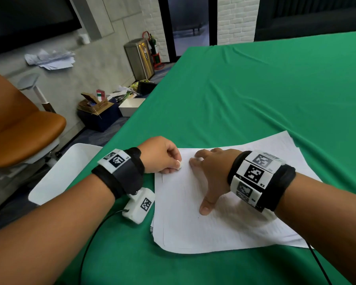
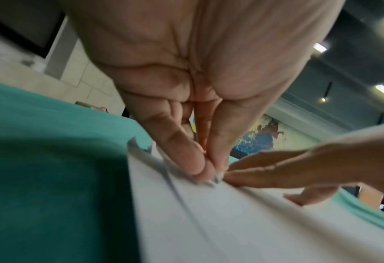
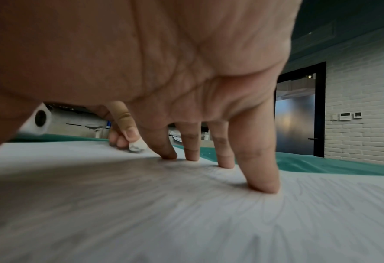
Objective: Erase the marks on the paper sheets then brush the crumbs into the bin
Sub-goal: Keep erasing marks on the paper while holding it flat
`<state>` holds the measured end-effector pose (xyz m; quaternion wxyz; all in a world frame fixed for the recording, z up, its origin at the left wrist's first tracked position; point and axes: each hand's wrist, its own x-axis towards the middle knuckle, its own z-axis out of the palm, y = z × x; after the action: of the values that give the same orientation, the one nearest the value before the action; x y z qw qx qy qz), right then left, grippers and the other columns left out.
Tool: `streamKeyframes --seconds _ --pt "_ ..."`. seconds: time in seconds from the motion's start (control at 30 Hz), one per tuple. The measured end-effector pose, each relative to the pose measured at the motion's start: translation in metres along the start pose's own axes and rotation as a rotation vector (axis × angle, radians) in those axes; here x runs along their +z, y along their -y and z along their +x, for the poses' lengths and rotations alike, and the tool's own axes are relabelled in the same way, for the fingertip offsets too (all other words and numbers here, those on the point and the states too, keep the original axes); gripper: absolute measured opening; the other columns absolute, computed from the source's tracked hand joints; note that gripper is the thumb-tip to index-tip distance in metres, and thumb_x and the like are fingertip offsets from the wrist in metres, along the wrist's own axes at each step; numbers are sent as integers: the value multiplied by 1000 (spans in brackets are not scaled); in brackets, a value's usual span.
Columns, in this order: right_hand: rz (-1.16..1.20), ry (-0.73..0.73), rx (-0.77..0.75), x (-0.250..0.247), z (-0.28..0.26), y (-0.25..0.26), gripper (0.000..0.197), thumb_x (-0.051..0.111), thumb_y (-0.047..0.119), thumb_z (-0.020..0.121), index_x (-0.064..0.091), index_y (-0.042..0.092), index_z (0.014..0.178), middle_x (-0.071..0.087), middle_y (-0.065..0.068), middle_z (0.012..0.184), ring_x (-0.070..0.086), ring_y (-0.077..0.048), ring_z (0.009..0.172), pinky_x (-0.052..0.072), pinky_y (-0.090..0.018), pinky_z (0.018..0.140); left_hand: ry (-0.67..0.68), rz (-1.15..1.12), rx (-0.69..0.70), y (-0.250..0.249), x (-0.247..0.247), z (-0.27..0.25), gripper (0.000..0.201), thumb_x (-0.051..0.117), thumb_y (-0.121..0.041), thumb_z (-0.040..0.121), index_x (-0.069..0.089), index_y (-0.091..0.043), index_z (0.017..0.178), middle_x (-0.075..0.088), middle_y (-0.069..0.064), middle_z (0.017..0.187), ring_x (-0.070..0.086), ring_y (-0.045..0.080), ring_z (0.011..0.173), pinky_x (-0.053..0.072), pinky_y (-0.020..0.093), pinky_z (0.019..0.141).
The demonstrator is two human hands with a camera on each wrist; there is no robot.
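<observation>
Green cloth (image 1: 255,89) covers the table and carries the loose stack of white paper sheets (image 1: 193,227) near the front edge. Right hand (image 1: 211,173) lies spread on the top sheet, straight fingers (image 3: 262,174) pressing down, evidently to stop the paper sliding or creasing. Left hand (image 1: 162,155) pinches a small white eraser (image 1: 179,163) between thumb and fingertips, its tip on the sheet's far left corner, just beside the right fingertips. White rectangular plastic bin (image 1: 56,175) sits below the table's left edge, probably placed to catch brushed crumbs.
</observation>
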<state>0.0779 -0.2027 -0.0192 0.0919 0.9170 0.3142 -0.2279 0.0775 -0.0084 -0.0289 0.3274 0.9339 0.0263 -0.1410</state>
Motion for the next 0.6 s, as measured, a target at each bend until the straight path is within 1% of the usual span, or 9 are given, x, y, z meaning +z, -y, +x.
streamKeyframes --seconds 0.1,0.17,0.27,0.3,0.33,0.4,0.47,0.53,0.6 --pt "-3 2 0 0 -1 1 133 81 85 47 30 28 156 32 4 158 42 -32 140 45 -54 108 -33 38 13 -2 5 -4 3 75 -5 87 73 -3 88 77 10 76 75 26 71 64 44 78" --pt "-5 7 2 0 -1 1 132 81 85 48 31 28 155 32 5 158 42 -31 140 46 -53 107 77 47 43 -5 8 -13 1 74 -4 87 74 -3 88 77 12 76 73 24 68 64 42 77" --pt "-4 8 6 -1 0 2 133 82 84 46 31 28 155 32 5 158 42 -31 140 46 -53 107 326 190 103 -15 13 -33 3 75 -9 88 76 -8 90 77 5 74 69 13 62 64 34 75" --pt "-6 11 5 -1 0 1 134 82 84 46 30 28 156 32 5 159 41 -31 141 46 -53 108 354 220 111 -17 12 -34 3 76 -10 88 76 -9 91 76 2 73 68 11 62 63 32 74" --pt "-7 16 4 -1 0 1 135 82 84 47 28 28 157 30 5 159 40 -31 141 45 -53 108 331 220 110 -18 11 -31 4 76 -9 88 76 -8 91 75 2 72 68 12 62 63 32 75" --pt "-6 18 2 0 0 1 137 80 85 49 23 28 160 27 5 162 38 -31 143 43 -53 110 186 144 73 -16 5 -17 4 76 -5 87 74 -4 90 74 5 71 68 17 64 64 37 77" --pt "-10 13 -2 1 -1 1 137 79 86 50 21 28 161 25 5 163 37 -32 144 42 -54 112 71 88 54 -14 1 -8 2 75 -3 87 74 -3 88 73 7 70 69 20 64 64 37 75" --pt "-17 9 -5 0 -1 1 137 79 86 51 21 28 160 25 5 163 37 -32 145 42 -54 112 71 103 75 -13 2 -8 2 74 -3 87 74 -5 87 75 11 72 70 21 65 65 37 75" --pt "-13 14 -2 -1 -1 0 137 80 85 49 22 28 160 25 5 163 38 -31 144 42 -54 111 169 137 109 -13 9 -20 3 72 -4 88 75 -7 88 76 12 76 70 19 65 64 39 76"
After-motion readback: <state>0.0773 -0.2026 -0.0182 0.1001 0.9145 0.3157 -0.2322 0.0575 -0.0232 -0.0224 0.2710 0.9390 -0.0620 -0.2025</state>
